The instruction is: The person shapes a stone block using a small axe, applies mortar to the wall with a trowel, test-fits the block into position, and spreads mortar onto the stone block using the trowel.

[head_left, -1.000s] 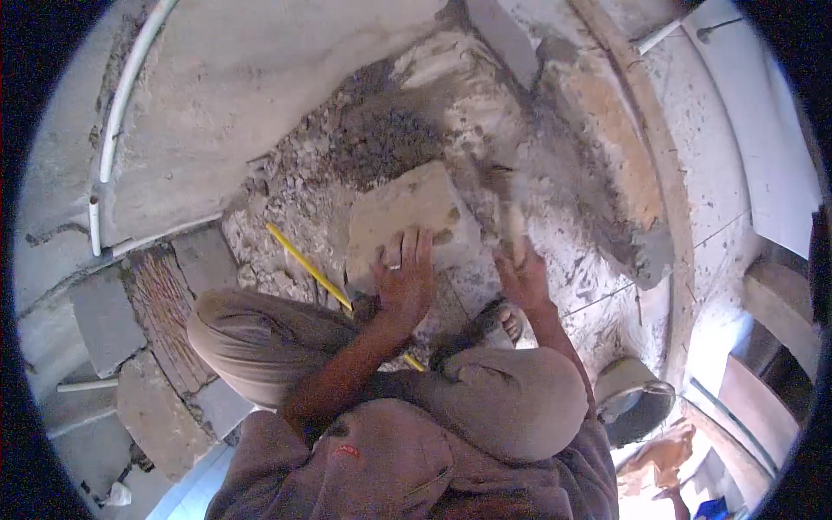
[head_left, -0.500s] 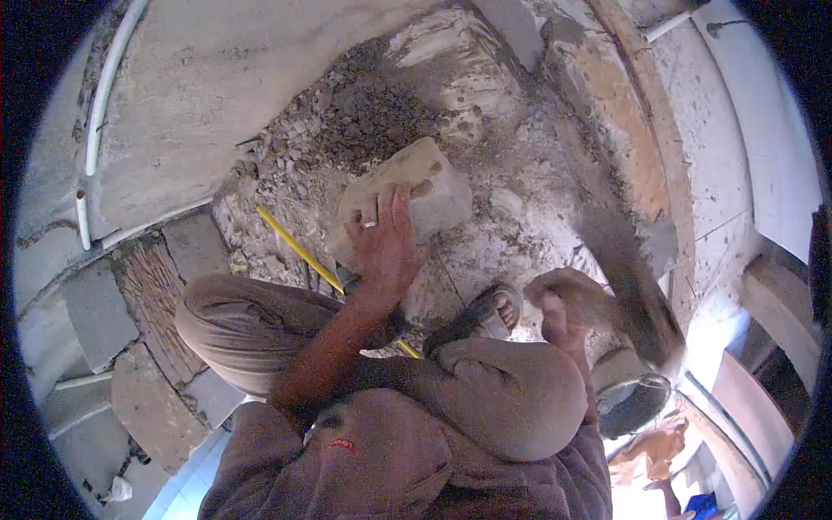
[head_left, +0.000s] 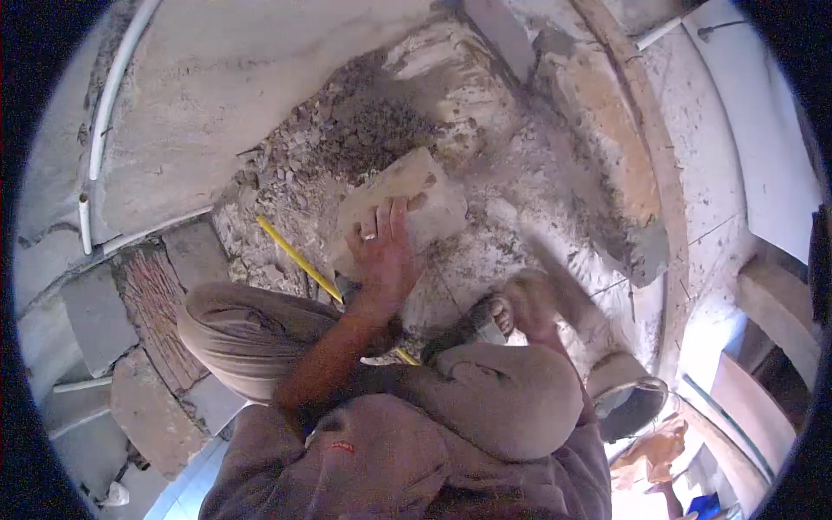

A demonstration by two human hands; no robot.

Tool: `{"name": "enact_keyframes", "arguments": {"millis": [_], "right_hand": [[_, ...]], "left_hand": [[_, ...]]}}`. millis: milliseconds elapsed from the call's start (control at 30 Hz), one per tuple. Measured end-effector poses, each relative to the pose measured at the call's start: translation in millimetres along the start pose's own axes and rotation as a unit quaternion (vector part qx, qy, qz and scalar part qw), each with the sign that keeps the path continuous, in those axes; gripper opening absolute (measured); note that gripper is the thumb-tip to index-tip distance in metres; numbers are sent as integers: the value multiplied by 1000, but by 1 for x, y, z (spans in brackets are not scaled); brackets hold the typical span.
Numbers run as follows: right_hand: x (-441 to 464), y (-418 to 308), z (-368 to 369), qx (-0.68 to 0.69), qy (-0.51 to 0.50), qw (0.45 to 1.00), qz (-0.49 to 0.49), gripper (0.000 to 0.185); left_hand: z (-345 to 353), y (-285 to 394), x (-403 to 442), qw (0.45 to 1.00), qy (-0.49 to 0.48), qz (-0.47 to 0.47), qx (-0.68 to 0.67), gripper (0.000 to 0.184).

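My left hand (head_left: 386,256), with a ring on one finger, holds a pale stone block (head_left: 407,195) from its near side, fingers pressed over its top. The block lies tilted on rubble, with brown patches on its upper face. To the right, near my sandalled foot (head_left: 501,316), my right hand (head_left: 530,303) is closed round a long dark tool (head_left: 568,290). Motion smears the tool, so its kind cannot be made out. A yellow rod (head_left: 299,258) lies left of the block, running partly under my leg.
Loose dark rubble (head_left: 347,130) lies beyond the block, against a plastered slab (head_left: 217,95). A bucket (head_left: 628,394) stands at my right knee. Flat stone pieces (head_left: 156,399) are set at the left. White pipe (head_left: 113,95) runs along the left edge.
My right hand and the blurred tool have swung leftward, closer to my foot and the block. My left hand stays on the block, which has shifted only slightly in view.
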State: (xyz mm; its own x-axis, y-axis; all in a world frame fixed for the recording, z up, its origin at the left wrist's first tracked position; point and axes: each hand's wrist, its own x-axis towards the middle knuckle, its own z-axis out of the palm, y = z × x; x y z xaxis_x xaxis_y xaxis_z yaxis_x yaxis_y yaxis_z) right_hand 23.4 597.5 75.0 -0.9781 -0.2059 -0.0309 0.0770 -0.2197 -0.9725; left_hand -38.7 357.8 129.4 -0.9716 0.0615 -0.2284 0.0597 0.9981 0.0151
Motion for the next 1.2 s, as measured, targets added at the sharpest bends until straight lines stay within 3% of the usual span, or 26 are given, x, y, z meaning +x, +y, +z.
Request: {"name": "enact_keyframes", "arguments": {"millis": [33, 67, 100, 133, 200, 233, 267, 367, 400, 433, 533, 567, 600, 633, 700, 733, 800, 833, 867, 933, 967, 1000, 1067, 1100, 1167, 1200], "right_hand": [[14, 9, 10, -180, -44, 971, 153, 31], [19, 18, 16, -347, -79, 885, 301, 30], [9, 28, 1, -245, -47, 915, 315, 29], [15, 18, 2, -246, -41, 920, 303, 29], [6, -26, 16, -148, 126, 969, 151, 28], [-1, -41, 9, -108, 108, 979, 138, 31], [-6, -33, -2, -109, 72, 991, 25, 34], [-12, 21, 5, -3, 67, 996, 52, 37], [-1, 49, 14, -181, 19, 977, 107, 36], [5, 61, 19, -352, -24, 922, 158, 35], [7, 38, 14, -381, 26, 909, 167, 47], [-1, 32, 10, -282, 47, 935, 208, 21], [-2, -2, 10, -232, 29, 943, 236, 18], [-6, -1, 7, -232, 27, 942, 242, 18], [-11, -3, 3, -154, 27, 982, 102, 29], [-4, 6, 8, -157, 27, 983, 96, 29], [15, 41, 25, -332, -11, 925, 187, 38], [21, 45, 24, -318, -1, 904, 287, 38], [31, 35, 20, -320, 8, 907, 276, 38], [28, 8, 18, -226, 35, 929, 291, 34], [-4, 54, 14, -237, 109, 949, 175, 29], [11, 6, 12, -280, 52, 956, 70, 24], [-5, 46, 13, -333, 125, 927, -118, 27], [-1, 64, 14, -334, 125, 926, -124, 27], [12, 87, 14, -381, -19, 924, 7, 33], [16, 79, 13, -385, -12, 923, -1, 33]], "left_hand": [[-4, 2, 0, 999, -37, -20, -13, 85], [4, -1, -8, 999, -31, -14, -12, 85], [25, -11, -14, 999, -2, 13, 36, 88], [37, -17, -9, 995, 28, 37, 84, 91], [23, -11, 2, 998, 13, 22, 66, 91], [18, -5, -4, 999, 1, 0, 37, 91], [16, -3, -2, 999, 2, 1, 34, 91], [13, -4, -1, 1000, 4, -3, 11, 90], [19, -6, -3, 1000, 3, -1, 17, 90], [20, -7, -3, 1000, 1, 4, 23, 91], [12, -6, -3, 999, -41, 10, 23, 90], [11, -6, -6, 998, -56, 9, 27, 90], [11, -3, -10, 1000, -12, 6, 18, 89], [13, -1, -7, 999, 45, 5, 7, 87], [17, -1, -8, 999, 44, 6, 1, 85], [17, -3, -5, 999, 54, 8, 0, 83], [27, -9, -7, 996, 79, 28, 27, 80], [31, -10, -10, 993, 93, 50, 54, 77], [31, -10, -3, 991, 106, 57, 56, 77], [35, -13, -10, 999, -11, 5, 35, 85], [32, -12, -21, 999, -35, -2, 37, 85], [26, -8, -14, 999, 15, 10, 26, 76], [23, -6, -7, 997, 74, 22, 14, 70], [23, -7, -5, 997, 66, 24, 29, 70], [30, -11, -11, 997, 64, 32, 42, 69], [38, -17, -19, 997, 52, 46, 38, 74]]}}
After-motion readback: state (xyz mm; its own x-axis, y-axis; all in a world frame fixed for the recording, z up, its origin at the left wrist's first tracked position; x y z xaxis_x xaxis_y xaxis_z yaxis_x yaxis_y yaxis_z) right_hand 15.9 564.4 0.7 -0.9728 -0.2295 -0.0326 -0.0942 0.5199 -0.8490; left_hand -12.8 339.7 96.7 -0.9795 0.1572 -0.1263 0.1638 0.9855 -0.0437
